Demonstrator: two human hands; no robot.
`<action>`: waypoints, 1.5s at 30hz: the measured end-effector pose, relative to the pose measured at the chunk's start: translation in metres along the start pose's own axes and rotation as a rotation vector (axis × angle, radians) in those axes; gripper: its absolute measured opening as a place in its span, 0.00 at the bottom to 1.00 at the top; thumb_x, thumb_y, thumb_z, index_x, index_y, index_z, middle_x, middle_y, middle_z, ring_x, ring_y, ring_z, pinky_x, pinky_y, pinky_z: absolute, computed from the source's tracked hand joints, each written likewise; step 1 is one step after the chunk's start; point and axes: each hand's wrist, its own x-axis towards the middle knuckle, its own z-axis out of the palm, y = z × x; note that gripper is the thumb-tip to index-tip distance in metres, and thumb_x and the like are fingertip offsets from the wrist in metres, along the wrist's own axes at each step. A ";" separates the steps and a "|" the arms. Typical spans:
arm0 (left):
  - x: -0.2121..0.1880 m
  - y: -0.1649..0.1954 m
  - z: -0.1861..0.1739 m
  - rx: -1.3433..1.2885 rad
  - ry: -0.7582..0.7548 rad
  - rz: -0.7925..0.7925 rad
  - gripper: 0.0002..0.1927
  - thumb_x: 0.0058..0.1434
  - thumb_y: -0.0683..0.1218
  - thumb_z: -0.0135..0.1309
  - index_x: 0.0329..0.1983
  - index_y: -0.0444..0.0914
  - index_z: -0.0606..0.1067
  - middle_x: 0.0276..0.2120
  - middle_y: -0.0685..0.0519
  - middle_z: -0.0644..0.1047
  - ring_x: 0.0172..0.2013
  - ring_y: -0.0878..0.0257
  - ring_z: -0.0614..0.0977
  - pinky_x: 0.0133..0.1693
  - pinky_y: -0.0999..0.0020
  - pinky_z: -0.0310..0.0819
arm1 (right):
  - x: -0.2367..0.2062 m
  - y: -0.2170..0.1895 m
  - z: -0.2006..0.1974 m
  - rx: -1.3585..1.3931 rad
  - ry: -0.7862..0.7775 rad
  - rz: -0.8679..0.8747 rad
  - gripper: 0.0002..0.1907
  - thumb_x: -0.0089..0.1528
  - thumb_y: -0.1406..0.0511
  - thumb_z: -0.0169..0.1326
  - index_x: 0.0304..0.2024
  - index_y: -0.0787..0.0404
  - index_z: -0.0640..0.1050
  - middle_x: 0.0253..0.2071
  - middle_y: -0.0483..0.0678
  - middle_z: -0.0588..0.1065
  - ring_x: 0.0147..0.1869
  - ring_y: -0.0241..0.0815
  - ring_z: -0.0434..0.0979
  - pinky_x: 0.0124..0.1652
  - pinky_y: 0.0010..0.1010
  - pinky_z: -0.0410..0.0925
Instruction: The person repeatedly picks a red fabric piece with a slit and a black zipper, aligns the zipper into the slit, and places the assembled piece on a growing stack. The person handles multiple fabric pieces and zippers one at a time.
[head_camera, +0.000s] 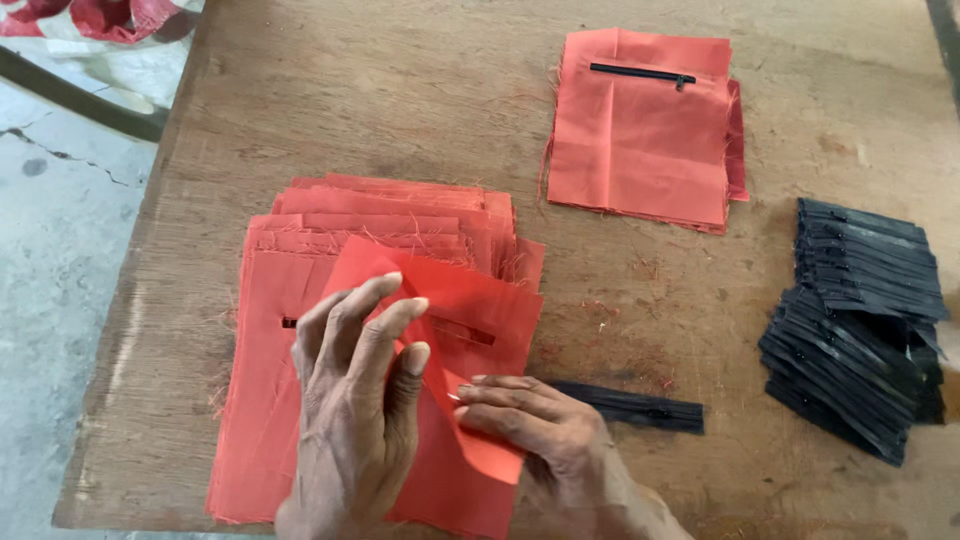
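A brown wooden counter (420, 90) carries everything. On its near left lies a stack of red fabric pieces (270, 390). At the far side lies a smaller red pile with a black zipper sewn in (640, 130). On the right lies a heap of black zippers (860, 330), and one single black zipper (640, 407) lies near the middle.

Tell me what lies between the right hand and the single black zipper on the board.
Nothing visible. The single black zipper lies on bare wooden board just beside the right hand, which pinches the top red fabric piece with the left hand.
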 end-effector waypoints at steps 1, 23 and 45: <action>0.001 0.002 -0.002 0.017 -0.031 0.052 0.14 0.67 0.43 0.51 0.55 0.38 0.75 0.59 0.44 0.76 0.61 0.47 0.70 0.61 0.52 0.60 | 0.001 -0.001 0.003 -0.062 -0.011 -0.008 0.21 0.55 0.78 0.57 0.50 0.62 0.82 0.56 0.54 0.80 0.65 0.54 0.80 0.62 0.40 0.73; -0.004 -0.038 -0.007 0.382 -0.244 0.046 0.31 0.58 0.49 0.58 0.66 0.42 0.69 0.72 0.42 0.64 0.72 0.44 0.61 0.67 0.49 0.52 | -0.164 0.052 -0.040 0.516 -0.513 0.823 0.14 0.68 0.58 0.51 0.44 0.57 0.84 0.43 0.48 0.82 0.53 0.39 0.83 0.53 0.26 0.70; -0.084 0.025 0.067 -0.911 -0.642 -0.093 0.10 0.48 0.30 0.60 0.34 0.33 0.82 0.42 0.40 0.81 0.44 0.52 0.86 0.44 0.67 0.79 | -0.223 0.035 -0.123 0.118 0.441 0.507 0.12 0.52 0.74 0.67 0.38 0.62 0.85 0.35 0.47 0.83 0.39 0.34 0.85 0.37 0.24 0.77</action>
